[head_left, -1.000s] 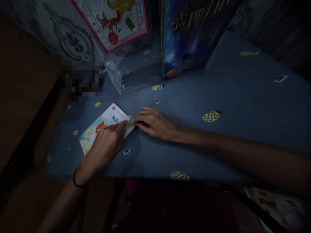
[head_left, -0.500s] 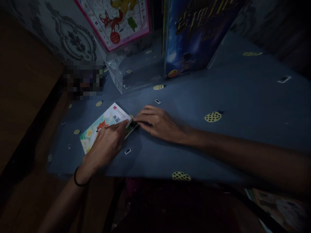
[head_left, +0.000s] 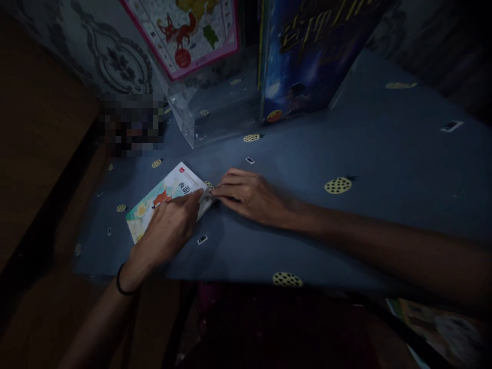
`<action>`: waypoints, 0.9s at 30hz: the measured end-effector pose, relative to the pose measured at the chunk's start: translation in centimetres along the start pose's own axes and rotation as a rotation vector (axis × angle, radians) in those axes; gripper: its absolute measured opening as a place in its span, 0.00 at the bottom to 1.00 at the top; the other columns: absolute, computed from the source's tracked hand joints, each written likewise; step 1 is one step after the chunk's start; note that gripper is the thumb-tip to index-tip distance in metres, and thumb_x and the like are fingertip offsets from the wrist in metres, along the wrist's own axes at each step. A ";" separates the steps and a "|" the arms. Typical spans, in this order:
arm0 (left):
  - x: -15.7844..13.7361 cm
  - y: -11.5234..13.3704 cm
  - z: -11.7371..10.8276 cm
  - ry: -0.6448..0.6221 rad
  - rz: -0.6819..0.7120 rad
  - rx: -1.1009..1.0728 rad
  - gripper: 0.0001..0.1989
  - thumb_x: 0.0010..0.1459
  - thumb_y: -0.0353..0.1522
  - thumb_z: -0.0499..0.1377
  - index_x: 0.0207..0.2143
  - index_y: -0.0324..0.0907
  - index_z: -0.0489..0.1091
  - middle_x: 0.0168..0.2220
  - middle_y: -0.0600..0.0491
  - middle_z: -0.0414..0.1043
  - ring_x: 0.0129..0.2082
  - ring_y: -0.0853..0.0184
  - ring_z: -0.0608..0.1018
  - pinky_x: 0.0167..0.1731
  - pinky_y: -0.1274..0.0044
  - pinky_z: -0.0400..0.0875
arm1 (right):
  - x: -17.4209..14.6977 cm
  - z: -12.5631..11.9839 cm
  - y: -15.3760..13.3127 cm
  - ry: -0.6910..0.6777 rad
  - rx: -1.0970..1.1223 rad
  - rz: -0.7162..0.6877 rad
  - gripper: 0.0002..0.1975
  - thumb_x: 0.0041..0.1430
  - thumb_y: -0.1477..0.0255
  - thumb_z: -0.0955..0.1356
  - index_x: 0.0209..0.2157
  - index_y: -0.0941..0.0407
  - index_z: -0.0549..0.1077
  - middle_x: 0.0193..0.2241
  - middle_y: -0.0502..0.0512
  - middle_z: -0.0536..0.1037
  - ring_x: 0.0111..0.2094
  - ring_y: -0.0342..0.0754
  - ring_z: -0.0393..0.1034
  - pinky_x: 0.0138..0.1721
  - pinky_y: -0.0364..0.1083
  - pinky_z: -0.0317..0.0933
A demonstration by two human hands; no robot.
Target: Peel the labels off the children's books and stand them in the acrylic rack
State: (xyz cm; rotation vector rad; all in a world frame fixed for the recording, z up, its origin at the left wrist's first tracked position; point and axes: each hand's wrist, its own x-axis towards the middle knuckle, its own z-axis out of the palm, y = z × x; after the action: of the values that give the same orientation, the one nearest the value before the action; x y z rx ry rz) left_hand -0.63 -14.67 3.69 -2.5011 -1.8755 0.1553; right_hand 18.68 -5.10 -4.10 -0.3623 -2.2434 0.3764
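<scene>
A small paperback book (head_left: 172, 187) lies at a slant on the blue tablecloth, its cover white and teal with an orange figure and dark Chinese characters. My left hand (head_left: 169, 225) rests across the lower part of the cover, its index finger stretched toward the right edge, and hides some of the picture. At that edge, the fingertips of my right hand (head_left: 249, 197) are pinched together on a pale page edge or corner of the book. How many leaves they hold I cannot tell.
Behind the book, a clear plastic stand (head_left: 180, 115) holds a pink-bordered book (head_left: 198, 38). A dark blue book (head_left: 303, 66) stands upright beside it. The tablecloth (head_left: 384, 169) carries a pineapple print. More printed covers (head_left: 442, 328) show below the table at the lower right.
My right fingertips have shifted very slightly left at the book's edge, where a paler page surface now shows instead of a dark one. My left hand has stayed in place.
</scene>
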 end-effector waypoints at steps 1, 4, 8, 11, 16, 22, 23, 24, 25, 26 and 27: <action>0.0 0.0 0.0 0.001 0.000 -0.002 0.18 0.69 0.27 0.47 0.57 0.39 0.66 0.36 0.48 0.80 0.37 0.62 0.82 0.40 0.73 0.75 | 0.0 0.0 0.0 -0.012 0.004 0.001 0.11 0.68 0.77 0.65 0.41 0.59 0.81 0.34 0.57 0.81 0.38 0.50 0.71 0.38 0.48 0.70; 0.1 0.0 -0.1 -0.007 0.002 0.011 0.17 0.69 0.26 0.47 0.55 0.39 0.68 0.36 0.47 0.80 0.37 0.61 0.82 0.40 0.72 0.75 | 0.0 -0.1 -0.1 0.011 0.006 0.002 0.11 0.68 0.78 0.65 0.42 0.59 0.80 0.36 0.57 0.81 0.40 0.50 0.72 0.41 0.49 0.70; 0.1 0.1 -0.1 -0.004 0.010 0.018 0.17 0.69 0.27 0.47 0.55 0.38 0.68 0.35 0.47 0.80 0.36 0.62 0.81 0.38 0.72 0.74 | 0.0 -0.1 -0.1 0.029 -0.020 -0.007 0.12 0.69 0.76 0.65 0.45 0.58 0.80 0.34 0.57 0.81 0.39 0.50 0.72 0.40 0.49 0.71; 0.1 0.1 0.0 0.000 0.009 0.012 0.17 0.70 0.28 0.47 0.56 0.40 0.67 0.36 0.47 0.80 0.36 0.63 0.81 0.38 0.74 0.74 | 0.0 0.0 0.0 0.032 -0.019 -0.027 0.11 0.69 0.77 0.65 0.42 0.59 0.80 0.32 0.56 0.80 0.36 0.50 0.72 0.37 0.48 0.70; 0.1 0.3 0.0 -0.027 0.006 0.030 0.17 0.69 0.27 0.47 0.57 0.40 0.67 0.38 0.46 0.80 0.37 0.62 0.82 0.38 0.74 0.74 | 0.2 -0.1 -0.2 0.042 -0.008 -0.032 0.10 0.66 0.79 0.65 0.39 0.61 0.79 0.31 0.57 0.80 0.36 0.50 0.72 0.37 0.48 0.68; 0.2 0.3 -0.1 -0.069 -0.030 0.052 0.20 0.69 0.25 0.47 0.59 0.38 0.65 0.39 0.45 0.81 0.37 0.59 0.82 0.36 0.72 0.74 | 0.1 0.0 -0.3 0.033 0.001 -0.003 0.09 0.64 0.80 0.65 0.38 0.59 0.78 0.31 0.56 0.80 0.36 0.50 0.72 0.38 0.48 0.68; 0.2 0.2 -0.1 -0.069 -0.031 0.053 0.20 0.68 0.25 0.47 0.60 0.38 0.65 0.39 0.46 0.81 0.37 0.59 0.82 0.36 0.72 0.74 | 0.1 0.0 -0.3 0.036 0.002 0.001 0.09 0.64 0.80 0.65 0.38 0.59 0.78 0.32 0.56 0.80 0.37 0.50 0.72 0.38 0.48 0.68; 0.2 0.2 -0.1 -0.065 -0.029 0.056 0.20 0.68 0.25 0.47 0.59 0.38 0.65 0.38 0.46 0.81 0.36 0.59 0.82 0.35 0.72 0.74 | 0.1 0.1 -0.3 0.038 0.003 0.004 0.10 0.65 0.80 0.64 0.39 0.59 0.78 0.32 0.56 0.80 0.37 0.50 0.72 0.39 0.48 0.68; 0.1 0.2 -0.1 -0.061 -0.023 0.056 0.20 0.68 0.25 0.47 0.59 0.38 0.66 0.38 0.46 0.81 0.36 0.60 0.82 0.36 0.72 0.74 | 0.1 0.1 -0.3 0.037 0.005 0.007 0.10 0.66 0.79 0.64 0.39 0.59 0.78 0.33 0.56 0.80 0.38 0.50 0.71 0.39 0.48 0.68; 0.1 0.2 -0.1 -0.056 -0.017 0.053 0.20 0.68 0.25 0.47 0.59 0.37 0.66 0.38 0.46 0.81 0.36 0.60 0.82 0.36 0.72 0.74 | 0.1 0.1 -0.2 0.027 0.005 0.008 0.10 0.66 0.79 0.64 0.41 0.58 0.78 0.33 0.56 0.80 0.38 0.50 0.71 0.39 0.48 0.68; 0.1 0.1 0.0 -0.051 -0.013 0.048 0.20 0.68 0.25 0.46 0.59 0.37 0.66 0.38 0.45 0.81 0.36 0.60 0.82 0.37 0.72 0.74 | 0.1 0.1 -0.2 0.014 0.003 0.008 0.10 0.67 0.78 0.64 0.42 0.58 0.78 0.34 0.56 0.80 0.39 0.50 0.71 0.40 0.48 0.68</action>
State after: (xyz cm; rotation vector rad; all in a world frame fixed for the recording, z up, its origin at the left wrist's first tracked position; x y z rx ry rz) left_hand -0.47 -14.61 3.70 -2.4766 -1.8815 0.2639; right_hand 18.55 -5.28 -4.03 -0.3707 -2.2282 0.3804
